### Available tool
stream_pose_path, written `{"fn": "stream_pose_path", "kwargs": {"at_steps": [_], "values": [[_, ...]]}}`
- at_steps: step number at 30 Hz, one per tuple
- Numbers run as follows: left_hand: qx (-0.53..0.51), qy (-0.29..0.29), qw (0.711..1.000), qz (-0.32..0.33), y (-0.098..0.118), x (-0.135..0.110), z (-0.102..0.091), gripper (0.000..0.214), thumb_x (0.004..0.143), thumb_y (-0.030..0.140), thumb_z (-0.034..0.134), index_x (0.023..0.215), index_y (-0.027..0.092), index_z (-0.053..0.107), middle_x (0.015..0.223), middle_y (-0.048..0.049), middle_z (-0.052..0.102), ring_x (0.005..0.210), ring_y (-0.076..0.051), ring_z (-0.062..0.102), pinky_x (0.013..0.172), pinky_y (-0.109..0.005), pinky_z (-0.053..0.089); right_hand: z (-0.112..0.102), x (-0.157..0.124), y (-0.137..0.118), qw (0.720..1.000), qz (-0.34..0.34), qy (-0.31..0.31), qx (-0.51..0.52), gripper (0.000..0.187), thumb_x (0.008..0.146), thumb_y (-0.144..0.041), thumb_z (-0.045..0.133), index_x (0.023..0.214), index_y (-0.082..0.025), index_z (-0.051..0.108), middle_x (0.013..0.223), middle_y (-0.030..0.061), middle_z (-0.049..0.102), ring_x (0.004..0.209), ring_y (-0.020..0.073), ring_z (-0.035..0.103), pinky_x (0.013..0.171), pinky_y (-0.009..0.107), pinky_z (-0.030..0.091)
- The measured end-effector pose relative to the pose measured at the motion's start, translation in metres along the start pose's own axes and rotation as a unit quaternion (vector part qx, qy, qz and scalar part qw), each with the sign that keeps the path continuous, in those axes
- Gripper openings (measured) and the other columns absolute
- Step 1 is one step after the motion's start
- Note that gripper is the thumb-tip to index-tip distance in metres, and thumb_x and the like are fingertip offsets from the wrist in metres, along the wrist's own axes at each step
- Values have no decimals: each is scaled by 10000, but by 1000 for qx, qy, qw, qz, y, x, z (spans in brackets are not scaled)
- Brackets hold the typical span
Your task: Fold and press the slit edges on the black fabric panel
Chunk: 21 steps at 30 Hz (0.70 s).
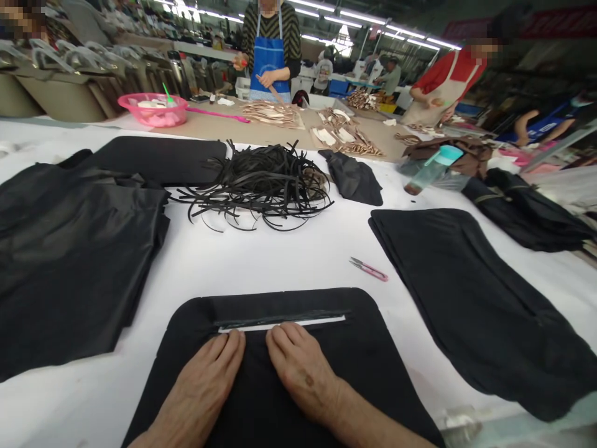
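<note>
A black fabric panel (pixel 326 379) with rounded corners lies flat in front of me. Near its top edge runs a long narrow slot, where a white strip (pixel 321 321) shows under a dark, wrinkled edge. My left hand (pixel 205 376) rests on the panel, its fingers bent and close together, with the tips at the slot's lower edge near its left end. A short gap away, my right hand (pixel 301 367) has its closed fingers on the same edge, around the slot's middle. Both thumbs are hidden under the hands.
Pink thread snips (pixel 369 269) lie beyond the panel. Black panels (pixel 457 280) are stacked at right, and black sheets (pixel 74 261) at left. A heap of black strips (pixel 270 177) lies ahead. Farther off are a pink basin (pixel 153 112), a bottle (pixel 433 169) and people working.
</note>
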State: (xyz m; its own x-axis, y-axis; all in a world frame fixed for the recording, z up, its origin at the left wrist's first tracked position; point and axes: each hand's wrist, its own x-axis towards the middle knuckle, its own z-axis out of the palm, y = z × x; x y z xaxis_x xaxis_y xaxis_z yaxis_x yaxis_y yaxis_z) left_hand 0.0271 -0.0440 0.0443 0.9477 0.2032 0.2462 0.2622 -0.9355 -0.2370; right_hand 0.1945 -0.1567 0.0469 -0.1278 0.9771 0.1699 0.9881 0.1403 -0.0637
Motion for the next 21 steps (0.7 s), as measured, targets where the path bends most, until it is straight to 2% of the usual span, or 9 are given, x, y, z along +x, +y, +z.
{"fn": "stream_pose_path", "kwargs": {"at_steps": [6, 14, 21], "values": [[19, -27, 999, -7, 3, 4, -8, 496, 706, -53, 343, 1054, 122, 650, 1077, -71, 661, 949, -207, 590, 830, -313, 495, -9, -29, 33, 1000, 1, -11, -6, 318, 799, -65, 560, 1116, -46, 544, 991, 106, 578, 876, 224, 492, 816, 345, 464], [17, -38, 999, 4, 1, 0, -5, 519, 710, -68, 324, 1084, 122, 629, 1094, -89, 649, 964, -214, 591, 831, -319, 494, -16, -67, 62, 998, 13, -45, -36, 318, 831, -46, 476, 1145, -49, 527, 1011, 117, 579, 892, 237, 511, 835, 380, 471], [9, 10, 999, 34, -4, -12, 8, 561, 668, -85, 334, 1132, 111, 581, 1138, -127, 605, 1003, -240, 563, 842, -365, 476, -27, -101, 87, 993, 26, -24, -115, 330, 858, -26, 355, 1125, -59, 546, 1004, 137, 593, 909, 247, 524, 827, 400, 481]]}}
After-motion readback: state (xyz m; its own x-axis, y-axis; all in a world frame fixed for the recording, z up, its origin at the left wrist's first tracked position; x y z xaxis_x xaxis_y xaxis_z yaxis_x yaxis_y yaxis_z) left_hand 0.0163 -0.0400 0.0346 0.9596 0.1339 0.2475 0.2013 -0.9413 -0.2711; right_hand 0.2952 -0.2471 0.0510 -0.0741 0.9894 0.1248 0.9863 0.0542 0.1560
